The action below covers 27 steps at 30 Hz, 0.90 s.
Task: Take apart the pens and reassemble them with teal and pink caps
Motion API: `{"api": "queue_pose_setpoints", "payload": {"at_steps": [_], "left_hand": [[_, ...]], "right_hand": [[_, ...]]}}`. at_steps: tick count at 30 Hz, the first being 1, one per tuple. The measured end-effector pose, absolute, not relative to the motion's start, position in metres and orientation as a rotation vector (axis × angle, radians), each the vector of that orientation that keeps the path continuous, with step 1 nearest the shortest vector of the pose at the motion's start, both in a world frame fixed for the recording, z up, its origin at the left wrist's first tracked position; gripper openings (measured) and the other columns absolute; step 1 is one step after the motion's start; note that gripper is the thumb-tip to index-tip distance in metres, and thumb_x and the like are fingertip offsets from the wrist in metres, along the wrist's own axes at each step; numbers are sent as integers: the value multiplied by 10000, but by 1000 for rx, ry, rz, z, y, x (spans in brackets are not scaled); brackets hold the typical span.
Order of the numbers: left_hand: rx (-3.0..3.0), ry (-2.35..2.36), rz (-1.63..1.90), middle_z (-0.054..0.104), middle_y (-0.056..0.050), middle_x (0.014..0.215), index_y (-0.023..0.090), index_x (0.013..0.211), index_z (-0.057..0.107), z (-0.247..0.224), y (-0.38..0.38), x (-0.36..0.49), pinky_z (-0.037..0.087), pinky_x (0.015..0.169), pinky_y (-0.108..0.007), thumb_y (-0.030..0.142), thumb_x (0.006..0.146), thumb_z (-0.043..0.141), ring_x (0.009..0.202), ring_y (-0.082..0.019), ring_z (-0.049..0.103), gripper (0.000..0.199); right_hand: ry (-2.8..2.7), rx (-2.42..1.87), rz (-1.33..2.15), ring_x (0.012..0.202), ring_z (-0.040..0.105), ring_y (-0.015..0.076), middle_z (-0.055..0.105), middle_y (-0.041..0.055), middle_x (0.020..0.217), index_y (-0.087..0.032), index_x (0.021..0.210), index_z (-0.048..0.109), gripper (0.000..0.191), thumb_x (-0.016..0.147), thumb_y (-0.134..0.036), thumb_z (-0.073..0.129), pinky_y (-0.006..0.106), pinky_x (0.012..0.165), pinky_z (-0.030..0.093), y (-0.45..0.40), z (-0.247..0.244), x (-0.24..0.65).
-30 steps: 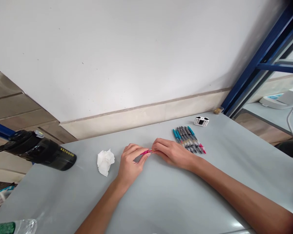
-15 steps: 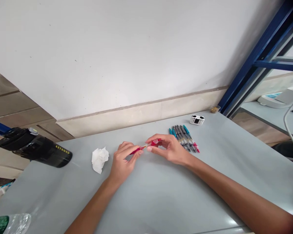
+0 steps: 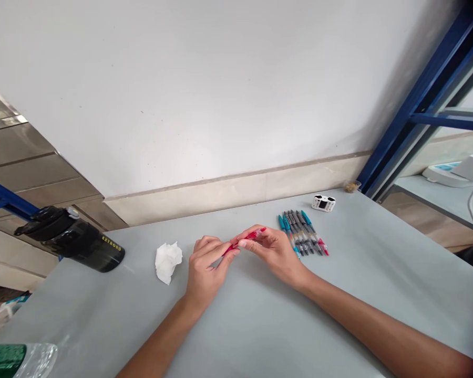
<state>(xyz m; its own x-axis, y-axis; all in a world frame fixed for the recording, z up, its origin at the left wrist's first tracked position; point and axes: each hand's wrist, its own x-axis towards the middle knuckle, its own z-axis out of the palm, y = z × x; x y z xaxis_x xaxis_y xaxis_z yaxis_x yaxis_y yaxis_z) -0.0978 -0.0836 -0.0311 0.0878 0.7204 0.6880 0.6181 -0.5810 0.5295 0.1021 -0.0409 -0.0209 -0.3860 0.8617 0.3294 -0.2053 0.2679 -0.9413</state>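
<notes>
A big white wall (image 3: 220,94) fills most of the view, with small dark specks on it. Along its bottom runs a strip of cream tiles (image 3: 189,192). A smooth gray table (image 3: 260,325) sits by that strip. On the left, shiny tan tiles (image 3: 23,168) have dark lines between them, and light gleams on one. A blue metal bar (image 3: 13,198) crosses there. On the right, a thick blue metal frame (image 3: 412,92) looks slanted. Past it is another gray table (image 3: 437,198). The white wall gets darker near the frame.
</notes>
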Motion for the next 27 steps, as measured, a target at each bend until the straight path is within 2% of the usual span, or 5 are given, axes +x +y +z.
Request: {"api": "queue_pose_setpoints", "payload": {"at_steps": [4,7,10,14,27], "left_hand": [[2208,1393,1565,814,-47,999,291,1171,777,-25,-88,-97,549,922,-447,396,950,842,985,-263,694,253],[2095,1412,1560,792,-60,1102,276,1248,724,-24,-90,-100,553,975,-426,368,1040,721,1097,-251,693,228],[2006,1450,1573,775,-52,1087,264,1168,729,-26,-88,-103,547,964,-392,326,1095,617,1079,-226,693,147],[1979,1469,1548,760,-36,1034,263,1107,731,-30,-86,-103,534,953,-378,328,1099,609,1037,-214,688,138],[1962,1496,1476,744,-35,1018,270,1060,720,-32,-88,-101,526,918,-370,330,1105,588,1005,-216,680,152]], "right_hand": [[-1270,-561,1508,927,711,210,711,28,955,-233,943,672,344,995,-562,758,412,940,597,-35,-11,100],[-912,-506,1661,701,581,133,530,-40,819,-251,920,561,379,983,-557,775,310,728,585,-24,-4,110],[-688,-516,1723,530,295,98,310,-78,695,-238,825,504,438,996,-570,732,223,461,382,-12,-2,128],[-564,-556,1784,499,103,105,178,-86,613,-243,659,312,551,993,-560,615,250,376,248,-1,-5,148],[-649,-500,1741,483,69,112,140,-81,556,-253,600,236,596,940,-615,566,270,377,245,-5,-3,152]]}}
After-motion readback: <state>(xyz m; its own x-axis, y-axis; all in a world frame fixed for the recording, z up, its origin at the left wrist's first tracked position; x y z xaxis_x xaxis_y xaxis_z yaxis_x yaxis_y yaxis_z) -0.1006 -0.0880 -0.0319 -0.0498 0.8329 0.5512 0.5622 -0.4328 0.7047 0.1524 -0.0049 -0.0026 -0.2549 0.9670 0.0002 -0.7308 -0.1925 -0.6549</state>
